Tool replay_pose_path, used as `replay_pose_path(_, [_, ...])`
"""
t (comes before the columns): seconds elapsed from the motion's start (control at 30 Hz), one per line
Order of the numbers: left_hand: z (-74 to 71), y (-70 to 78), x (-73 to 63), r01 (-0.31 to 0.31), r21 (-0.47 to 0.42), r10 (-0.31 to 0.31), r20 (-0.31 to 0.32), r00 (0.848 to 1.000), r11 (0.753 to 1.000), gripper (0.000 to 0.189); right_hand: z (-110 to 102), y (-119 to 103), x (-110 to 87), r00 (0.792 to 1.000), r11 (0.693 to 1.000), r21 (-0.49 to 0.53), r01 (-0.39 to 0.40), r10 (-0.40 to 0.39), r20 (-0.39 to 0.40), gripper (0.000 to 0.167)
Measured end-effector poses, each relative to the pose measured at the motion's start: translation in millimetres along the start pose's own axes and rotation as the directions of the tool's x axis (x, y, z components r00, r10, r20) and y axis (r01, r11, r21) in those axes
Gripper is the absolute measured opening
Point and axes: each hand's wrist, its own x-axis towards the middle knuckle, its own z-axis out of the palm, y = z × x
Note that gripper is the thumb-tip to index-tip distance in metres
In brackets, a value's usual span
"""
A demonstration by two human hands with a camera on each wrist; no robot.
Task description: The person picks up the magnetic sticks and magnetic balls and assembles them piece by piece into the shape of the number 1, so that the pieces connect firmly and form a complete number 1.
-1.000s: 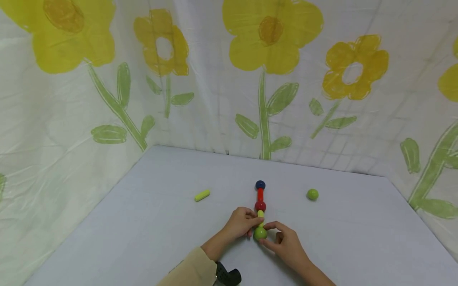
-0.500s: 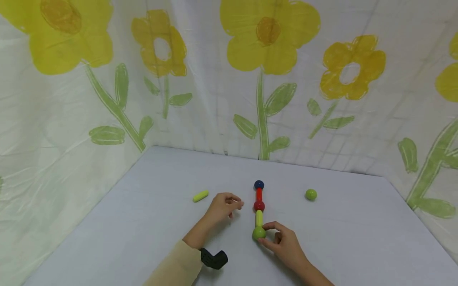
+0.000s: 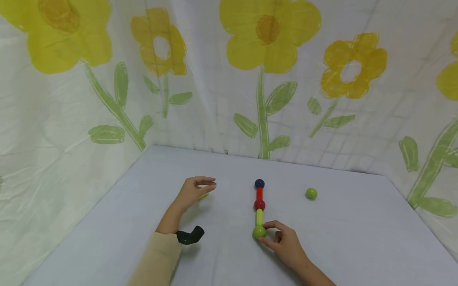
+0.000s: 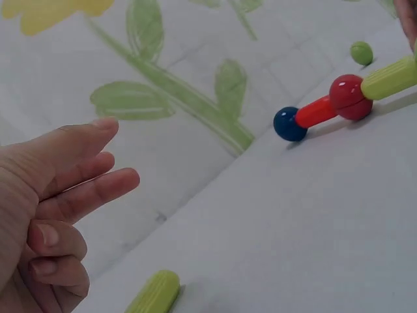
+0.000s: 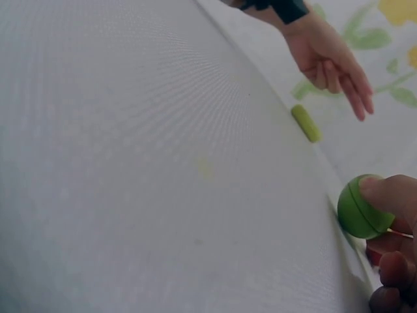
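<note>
My right hand (image 3: 286,243) pinches a green ball (image 3: 258,232) between thumb and fingers. That ball ends a straight chain on the table: a yellow-green rod (image 3: 259,217), a red ball (image 3: 259,205), a red rod (image 3: 259,194) and a dark blue ball (image 3: 259,183) at the far end. Over to the left, my left hand (image 3: 190,194) hovers above a loose yellow-green rod (image 4: 156,293), partly hiding it in the head view. Its fingers (image 4: 98,192) are apart from the thumb and hold nothing. The right wrist view shows the thumb pressed on the green ball (image 5: 357,212).
A second green ball (image 3: 311,193) lies loose right of the chain. The white table (image 3: 340,222) meets a hanging cloth (image 3: 211,119) painted with yellow flowers at its back and left edges. A black wrist device (image 3: 191,235) sticks out from the left cuff.
My left hand has let go of the chain's yellow-green rod and moved left and away to above the loose rod. The right hand has stayed on the green ball.
</note>
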Motion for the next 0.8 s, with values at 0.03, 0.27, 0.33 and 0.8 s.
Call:
replay_pose_path(0.03, [-3.8,-3.0,0.1,0.012,-0.006,-0.012,-0.013,1.000,1.000,0.036,0,0,0.0,1.000,1.000,0.001,-0.001,0.001,-0.001,0.032])
replay_pose_path(0.27, [-24.4,-29.2,0.1,0.072,-0.037,-0.075,-0.089,0.993,0.997,0.041,0,0,0.2,1.000,1.000,0.008,-0.010,0.010,0.002,0.032])
replay_pose_path(0.33, [-28.0,-35.1,-0.2,0.064,-0.016,-0.066,-0.111,0.992,0.998,0.040,0,0,0.3,1.000,1.000,0.011,-0.012,0.012,0.001,0.032])
replay_pose_path(0.8, [-20.6,-51.4,-1.7,0.048,0.172,-0.028,-0.112,0.993,0.984,0.025,-2,0,-0.3,1.000,0.999,0.026,-0.022,0.021,0.020,0.034])
